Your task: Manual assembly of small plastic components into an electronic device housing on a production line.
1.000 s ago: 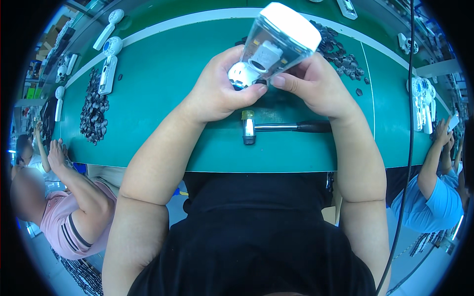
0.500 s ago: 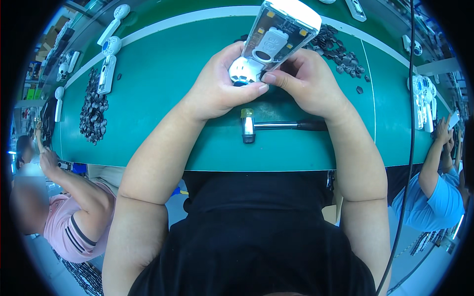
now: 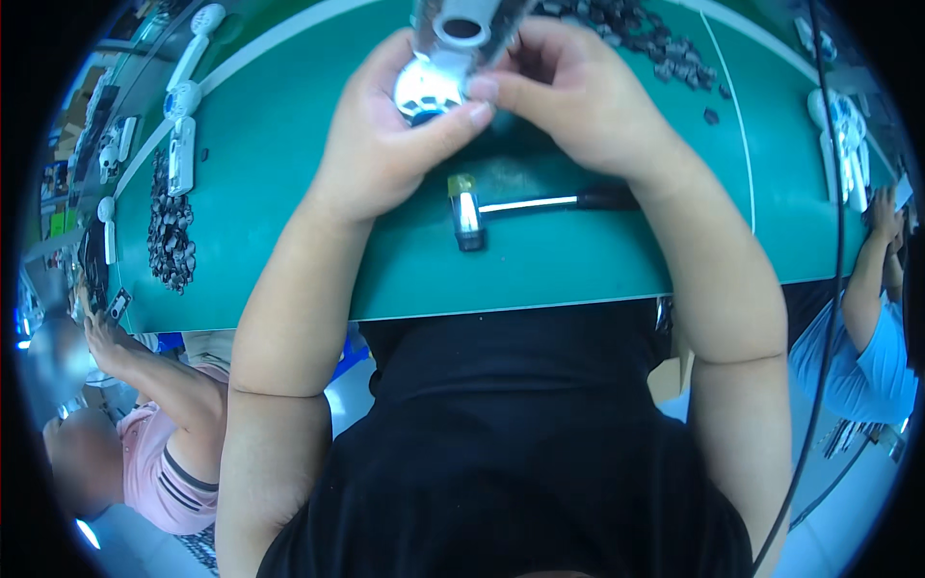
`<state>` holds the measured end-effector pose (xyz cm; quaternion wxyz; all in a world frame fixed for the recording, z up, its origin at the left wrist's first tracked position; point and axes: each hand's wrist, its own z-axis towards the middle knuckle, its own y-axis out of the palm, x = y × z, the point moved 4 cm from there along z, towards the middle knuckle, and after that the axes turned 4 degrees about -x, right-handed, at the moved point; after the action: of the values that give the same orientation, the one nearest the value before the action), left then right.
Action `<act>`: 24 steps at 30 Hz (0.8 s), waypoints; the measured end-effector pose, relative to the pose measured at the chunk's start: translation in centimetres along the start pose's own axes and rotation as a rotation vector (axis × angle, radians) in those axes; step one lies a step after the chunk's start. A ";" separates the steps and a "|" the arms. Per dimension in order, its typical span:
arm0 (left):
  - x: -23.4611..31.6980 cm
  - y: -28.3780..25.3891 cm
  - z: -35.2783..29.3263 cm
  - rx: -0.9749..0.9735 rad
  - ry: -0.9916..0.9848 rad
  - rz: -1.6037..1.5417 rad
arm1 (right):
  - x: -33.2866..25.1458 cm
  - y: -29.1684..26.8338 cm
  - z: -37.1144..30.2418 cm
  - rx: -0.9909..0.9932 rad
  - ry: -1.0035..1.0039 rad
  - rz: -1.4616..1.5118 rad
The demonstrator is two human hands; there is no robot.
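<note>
A white device [image 3: 425, 89] with a round head and a long, clear-faced body is held up over the far part of the table, its body cut off by the top edge of the view. My left hand [image 3: 381, 135] wraps the round head from the left, thumb pressed along its near side. From the right, my right hand [image 3: 568, 101] grips the joint between head and body, thumb tip meeting the left thumb; its other fingers are partly hidden. Nearer to me, a small mallet [image 3: 466, 217] with a yellow face and a black face lies untouched on the green table [image 3: 540, 260].
Small black pieces lie heaped at the left [image 3: 171, 236] and far right [image 3: 665, 48]. Similar white devices stand at the left [image 3: 181, 154] and right [image 3: 848, 144]. A black cable [image 3: 822, 356] hangs at the right. Co-workers in pink [image 3: 164, 472] and blue [image 3: 862, 352] sit either side.
The whole view has shifted and tilted slightly. My hands and the device now appear higher and farther left, with the body's clear face turned mostly out of view. Both hands keep their hold.
</note>
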<state>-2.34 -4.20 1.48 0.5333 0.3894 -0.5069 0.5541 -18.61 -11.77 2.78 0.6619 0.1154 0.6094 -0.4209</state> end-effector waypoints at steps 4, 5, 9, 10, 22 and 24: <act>0.5 0.1 0.0 -0.010 0.019 0.025 | 1.5 0.3 -1.3 -0.032 0.038 0.040; 0.3 0.1 0.1 0.002 0.022 0.028 | 1.6 0.1 -1.2 -0.055 0.053 0.069; 0.0 0.3 0.2 0.021 0.007 -0.035 | 1.3 -0.4 -0.5 -0.157 0.085 0.170; -0.2 0.5 0.1 0.012 -0.028 -0.110 | 1.2 -0.4 -0.4 -0.160 0.075 0.165; -1.0 0.6 0.6 0.001 -0.069 -0.313 | 0.8 -0.8 -0.6 -0.142 0.073 0.167; -1.1 0.7 0.6 0.003 -0.057 -0.320 | 1.0 -0.8 -0.5 -0.124 0.073 0.158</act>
<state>-2.94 -4.93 0.37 0.5995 0.4816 -0.4524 0.4517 -19.66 -12.31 2.08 0.6761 0.1372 0.6471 -0.3244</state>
